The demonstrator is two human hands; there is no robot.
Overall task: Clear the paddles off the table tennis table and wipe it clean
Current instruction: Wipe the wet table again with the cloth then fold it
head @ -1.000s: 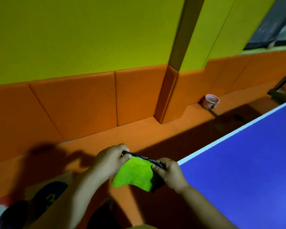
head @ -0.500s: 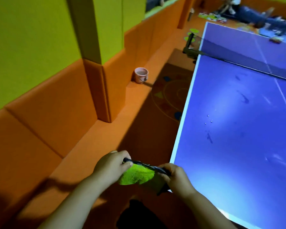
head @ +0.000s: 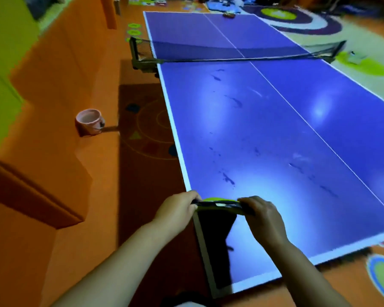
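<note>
Two hands are in my view, and both have hold of one thing: a green cloth (head: 217,200) with a dark edge, pulled straight between them. The left hand (head: 177,209) has its fingers curled around the left end of the cloth. The right hand (head: 262,218) pinches the right end with bent fingers and thumb. The cloth is over the near left corner of the table tennis table (head: 275,129), just beside the white side line. I cannot tell if it touches the surface. Below the cloth a dark shape runs down toward the near edge; whether it is shadow or a hanging part of the cloth, I cannot tell.

The blue surface carries several dark smears (head: 228,180) on the near half, and some bright spots of light. The net (head: 231,52) crosses the table at the middle, with its clamp on the left edge. At the far end of the table lies a small object (head: 228,14), too blurred for me to name.

On the left, a pink cup (head: 90,121) stands with its opening up on the orange floor, near the orange padded wall (head: 53,74) and well apart from the table. On the right side lies a carpet (head: 308,21) with green and purple rings.
</note>
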